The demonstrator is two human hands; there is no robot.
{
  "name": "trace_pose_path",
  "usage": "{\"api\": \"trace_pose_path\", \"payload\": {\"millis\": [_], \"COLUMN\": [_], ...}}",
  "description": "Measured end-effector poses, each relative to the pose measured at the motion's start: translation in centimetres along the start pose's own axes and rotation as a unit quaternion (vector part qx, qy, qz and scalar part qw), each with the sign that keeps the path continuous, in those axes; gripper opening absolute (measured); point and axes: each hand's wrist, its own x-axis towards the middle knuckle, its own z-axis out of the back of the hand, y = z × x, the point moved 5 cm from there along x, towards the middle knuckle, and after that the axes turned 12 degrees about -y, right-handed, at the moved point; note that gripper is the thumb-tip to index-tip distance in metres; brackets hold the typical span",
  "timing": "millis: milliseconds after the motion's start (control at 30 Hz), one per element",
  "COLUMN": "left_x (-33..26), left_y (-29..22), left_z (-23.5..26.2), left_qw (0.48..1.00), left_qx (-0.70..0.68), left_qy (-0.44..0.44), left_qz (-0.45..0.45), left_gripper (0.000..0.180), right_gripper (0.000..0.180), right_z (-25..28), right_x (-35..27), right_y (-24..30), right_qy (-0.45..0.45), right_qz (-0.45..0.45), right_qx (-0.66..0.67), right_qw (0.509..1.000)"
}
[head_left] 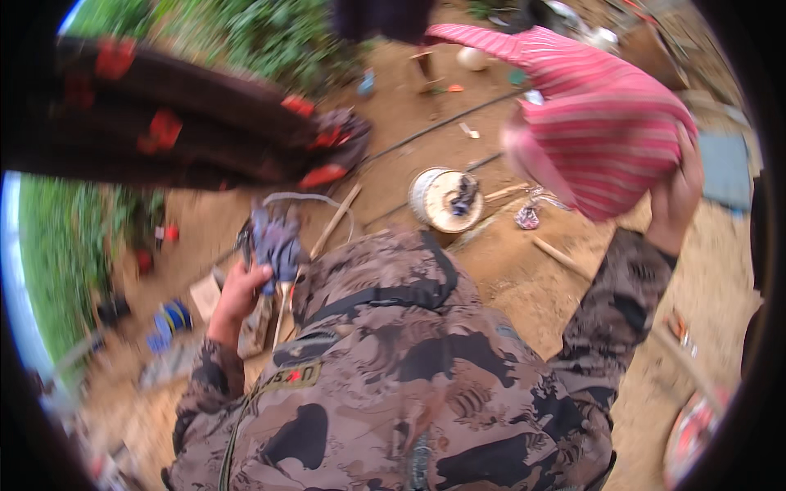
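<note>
My right hand [681, 192], raised at the right, grips the edge of a pink striped garment [610, 123]. The cloth spreads up and to the left from my fingers, and it hides some of them. Lower at the left, my left hand [239, 293] is closed on a crumpled blue-grey cloth [278, 241], thumb along its lower side. Motion blur hides the cloth's exact kind. A dark garment with red patches [196, 123] hangs across the upper left, apart from both hands.
A white bucket [426, 196] with a dark item on top stands on the sandy ground ahead. Wooden sticks [336, 221] lie nearby. A blue-and-yellow reel [172, 319] rests at the left, a grey-blue flat piece [725, 168] at the right. Green plants [246, 41] grow beyond.
</note>
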Motion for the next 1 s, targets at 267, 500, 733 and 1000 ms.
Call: {"api": "trace_pose_path", "payload": {"millis": [267,500,733,1000], "left_x": [-2.9,-3.8,-4.2,-2.9], "left_y": [2.1,5.8,6.9,7.0], "left_z": [6.3,9.8,8.3,7.6], "left_qw": [0.989,0.969,0.959,0.946], "left_qx": [-0.114,-0.197,-0.236,-0.271], "left_qy": [-0.091,-0.15,-0.156,-0.18], "left_qz": [0.016,-0.007,0.023,-0.009], "left_gripper": [0.03,0.035,0.02,0.025], "right_gripper": [0.035,0.036,0.012,0.019], "right_z": [-9.4,-16.6,-21.7,-25.1], "right_x": [-4.1,-8.0,-12.5,-17.4], "right_y": [-7.3,-11.7,-13.1,-16.3], "right_qy": [0.049,0.122,0.162,0.237], "right_qz": [-0.139,-0.252,-0.279,-0.379], "right_qx": [-0.097,-0.183,-0.259,-0.259], "right_qw": [0.984,0.942,0.91,0.856]}}
